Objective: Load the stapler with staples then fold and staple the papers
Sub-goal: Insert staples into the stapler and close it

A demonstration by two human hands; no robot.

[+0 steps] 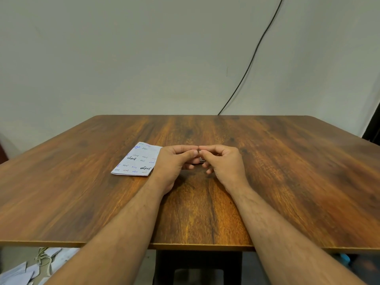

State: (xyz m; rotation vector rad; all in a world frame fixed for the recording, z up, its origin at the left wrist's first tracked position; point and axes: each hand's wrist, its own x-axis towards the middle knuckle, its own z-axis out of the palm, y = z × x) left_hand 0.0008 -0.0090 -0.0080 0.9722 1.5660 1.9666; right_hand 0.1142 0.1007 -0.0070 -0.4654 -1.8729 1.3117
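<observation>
A folded stack of papers point(137, 159) with handwritten words lies flat on the wooden table point(287, 171), just left of my left hand point(176, 161). My left hand and my right hand point(221, 161) meet at the table's middle, thumbs and forefingers pinched together on a small metal piece, seemingly staples point(199, 151). A small metallic object point(202, 160), possibly the stapler, shows between and under my fingers, mostly hidden. Both wrists rest near the tabletop.
A black cable point(253, 58) runs down the wall behind the table's far edge. Loose papers and string point(37, 266) lie on the floor at the lower left. A dark table leg point(197, 266) stands below the near edge.
</observation>
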